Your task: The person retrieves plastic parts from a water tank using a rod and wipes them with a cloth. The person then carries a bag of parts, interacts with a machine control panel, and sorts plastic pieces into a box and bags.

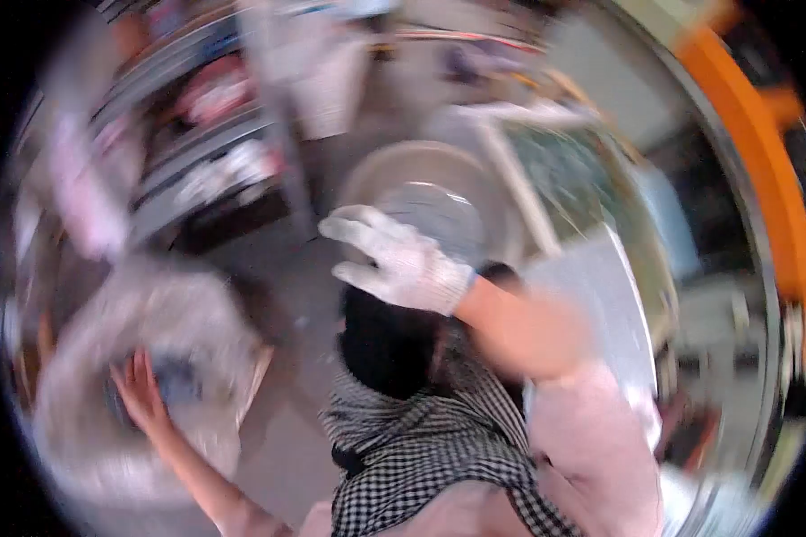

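Note:
My left hand (pixel 141 391), bare, reaches into the opening of a large whitish plastic-lined sack (pixel 81 358) at the lower left. Its fingers are spread over a dark grey mass (pixel 181 378) inside; whether they touch it is unclear. A white knit glove covers my right hand (pixel 401 262), whose fingers are apart above my lap, with nothing seen in them. Just beyond that hand is a round beige tub (pixel 367 174) holding something grey and shiny (pixel 434 215). The picture is blurred by motion.
Shelving (pixel 282 134) with red and white items stands at the upper left. On the right are a crate-like container (pixel 519 183) with greenish contents, a pale grey panel (pixel 591 291) and an orange beam (pixel 766 161). Grey floor (pixel 282 447) shows beside the sack.

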`<state>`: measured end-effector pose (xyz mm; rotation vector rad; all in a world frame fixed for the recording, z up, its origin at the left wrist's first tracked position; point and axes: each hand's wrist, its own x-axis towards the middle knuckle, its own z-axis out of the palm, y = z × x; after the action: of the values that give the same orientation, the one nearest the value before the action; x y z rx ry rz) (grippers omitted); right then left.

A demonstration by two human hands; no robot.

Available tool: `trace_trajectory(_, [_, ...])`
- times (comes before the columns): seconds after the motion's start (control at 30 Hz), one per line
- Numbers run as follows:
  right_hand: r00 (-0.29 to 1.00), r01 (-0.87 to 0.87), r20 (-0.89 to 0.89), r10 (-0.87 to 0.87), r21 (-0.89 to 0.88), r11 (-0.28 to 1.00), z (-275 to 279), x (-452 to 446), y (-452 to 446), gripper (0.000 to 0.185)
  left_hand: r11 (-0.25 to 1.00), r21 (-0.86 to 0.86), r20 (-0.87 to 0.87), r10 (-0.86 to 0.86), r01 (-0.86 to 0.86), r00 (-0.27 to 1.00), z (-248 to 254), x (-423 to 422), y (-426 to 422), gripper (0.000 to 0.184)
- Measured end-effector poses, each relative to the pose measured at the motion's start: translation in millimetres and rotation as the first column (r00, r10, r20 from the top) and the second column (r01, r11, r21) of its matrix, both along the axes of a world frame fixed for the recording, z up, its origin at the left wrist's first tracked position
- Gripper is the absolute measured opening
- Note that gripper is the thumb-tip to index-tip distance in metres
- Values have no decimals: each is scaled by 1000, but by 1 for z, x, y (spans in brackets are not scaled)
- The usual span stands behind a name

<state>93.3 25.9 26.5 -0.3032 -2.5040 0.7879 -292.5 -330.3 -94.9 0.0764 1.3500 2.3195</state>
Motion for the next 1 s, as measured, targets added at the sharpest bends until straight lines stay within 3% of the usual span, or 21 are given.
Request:
trace_trajectory(0.03, [992, 124, 0, -124, 4, 992, 0, 33, 8, 44, 996, 54, 88, -74, 69, 993, -19, 1, 12, 67])
trace_trajectory(0.07, [979, 205, -8, -205, 5, 979, -5, 63, 16, 43, 991, -71, 94, -109, 115, 990, -34, 13, 27, 62])
trace_trajectory(0.13, [893, 450, -52, -447, 115, 886, -16, 129, 23, 42, 941, -39, 104, -332, 337, 938, -68, 36, 67, 50])
trace_trajectory(0.17, [833, 553, 44, -551, -60, 831, -1, 166, 13, 44, 891, -60, 60, -446, 449, 893, -58, 66, 102, 45])
trace_trajectory(0.2, [720, 689, 171, -672, -62, 722, 6, 208, 3, 45, 835, -86, 14, -544, 543, 839, -39, 113, 137, 41])
trace_trajectory(0.23, [643, 753, 267, -718, -49, 657, 19, 235, -4, 39, 859, -219, 33, -468, 463, 883, -16, 147, 168, 33])
trace_trajectory(0.27, [505, 835, 263, -822, 95, 542, 13, 273, -18, 42, 846, -210, 23, -497, 490, 867, -5, 170, 195, 33])
trace_trajectory(0.37, [270, 832, 287, -919, 411, 372, 13, 383, -36, 48, 748, -220, -158, -660, 626, 734, 25, 229, 258, 26])
trace_trajectory(0.4, [117, 843, 365, -924, 455, 286, 11, 407, -37, 50, 709, -233, -203, -704, 665, 680, 30, 245, 278, 24])
trace_trajectory(0.47, [-74, 760, 236, -969, 642, 98, -19, 458, -40, 47, 615, -295, -279, -788, 731, 549, 47, 290, 307, 22])
trace_trajectory(0.5, [-99, 769, 208, -973, 637, 58, -35, 475, -37, 47, 518, -300, -405, -829, 801, 385, 52, 308, 319, 21])
trace_trajectory(0.57, [-217, 794, 548, -808, 580, 180, -60, 509, -28, 41, 476, -396, -431, -851, 785, 299, 63, 359, 338, 20])
trace_trajectory(0.6, [-230, 799, 539, -811, 580, 159, -65, 520, -27, 41, 432, -473, -424, -876, 768, 231, 69, 378, 342, 21])
trace_trajectory(0.7, [89, 851, 490, -867, 415, 321, -68, 537, -28, 30, 303, -461, -464, -883, 834, 64, 69, 416, 352, 16])
trace_trajectory(0.8, [105, 886, 523, -845, 336, 319, -38, 540, -33, 29, 274, -487, -447, -894, 829, 33, 69, 432, 355, 16])
trace_trajectory(1.0, [195, 891, 656, -729, 192, 411, -50, 547, -28, 35, 259, -558, -400, -916, 788, 17, 63, 429, 356, 16])
